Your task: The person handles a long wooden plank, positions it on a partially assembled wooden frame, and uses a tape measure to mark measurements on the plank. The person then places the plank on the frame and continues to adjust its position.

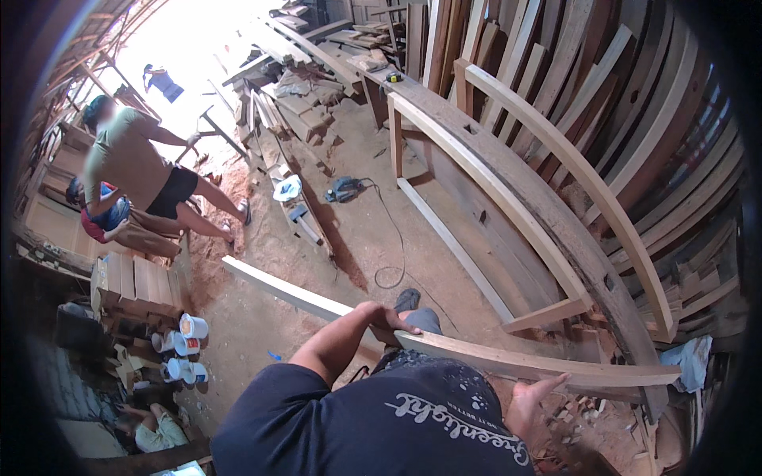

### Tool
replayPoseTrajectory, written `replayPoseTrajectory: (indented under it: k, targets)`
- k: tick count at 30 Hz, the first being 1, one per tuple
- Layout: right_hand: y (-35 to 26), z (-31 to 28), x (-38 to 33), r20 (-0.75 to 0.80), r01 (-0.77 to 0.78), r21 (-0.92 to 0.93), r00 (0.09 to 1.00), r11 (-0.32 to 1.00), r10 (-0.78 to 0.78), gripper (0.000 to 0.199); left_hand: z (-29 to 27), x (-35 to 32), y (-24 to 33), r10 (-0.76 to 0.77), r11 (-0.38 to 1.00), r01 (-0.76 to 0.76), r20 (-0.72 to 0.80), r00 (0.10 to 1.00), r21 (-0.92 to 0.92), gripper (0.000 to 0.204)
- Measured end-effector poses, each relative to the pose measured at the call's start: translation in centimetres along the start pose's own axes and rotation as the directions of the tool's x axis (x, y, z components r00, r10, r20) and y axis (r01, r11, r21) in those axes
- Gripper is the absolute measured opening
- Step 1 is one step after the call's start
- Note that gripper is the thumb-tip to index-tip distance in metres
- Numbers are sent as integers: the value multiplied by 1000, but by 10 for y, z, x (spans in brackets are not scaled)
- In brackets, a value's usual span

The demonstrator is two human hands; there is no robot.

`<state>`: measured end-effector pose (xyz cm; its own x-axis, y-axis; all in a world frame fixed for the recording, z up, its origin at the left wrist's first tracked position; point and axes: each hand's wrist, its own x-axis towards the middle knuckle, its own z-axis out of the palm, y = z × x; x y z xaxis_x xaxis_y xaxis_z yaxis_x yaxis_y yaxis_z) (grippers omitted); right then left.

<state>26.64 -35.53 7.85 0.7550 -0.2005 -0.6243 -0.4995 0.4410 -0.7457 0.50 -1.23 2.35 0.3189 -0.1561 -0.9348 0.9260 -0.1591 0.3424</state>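
Plank (476,353), long and pale, lies across the lower middle of the head view, and both hands of the person have hold of it. The left hand (385,317) rests on top of the plank near its middle, with the fingers curled over the far edge. The right hand (530,397) is under the plank, further toward its right end, palm up, with the fingers stretched against the lower side. Both hands touch the wood; how firmly they press it I cannot tell.

A part of the plank, just left of the left hand, is covered by the forearm, and behind the same hand a grey shoe (407,300) shows on the ground. The right end of the plank meets the dark beam of the wooden frame (556,230), and there I cannot make out where one piece stops. The person's dark shirt (381,420) hides what is below the plank.

The long axis of the plank goes from upper left to lower right; its left end points toward the white cups (184,341) and the right end toward the frame. The fisheye lens makes it look slightly bent.

Beyond the plank, on the red dirt floor, a blue power tool (343,189) lies with its cord running back toward the plank. Far to the left of the plank another person (131,163) bends over.
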Motion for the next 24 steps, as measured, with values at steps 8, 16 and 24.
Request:
replayPoseTrajectory:
  k: [8,16,24]
  targets:
    - [8,-16,17,-10,6,8,1000,1000,-6,87,2,-1,-4,149,988,-148,9,989,-51,116]
    - [-7,-23,27,-18,435,-259,891,863,-454,83,-10,-5,30,243,883,-129,-203,949,450,113]
    - [-161,-12,5,21,474,307,864,825,-504,78,8,-36,181,599,695,-308,-286,748,650,99]
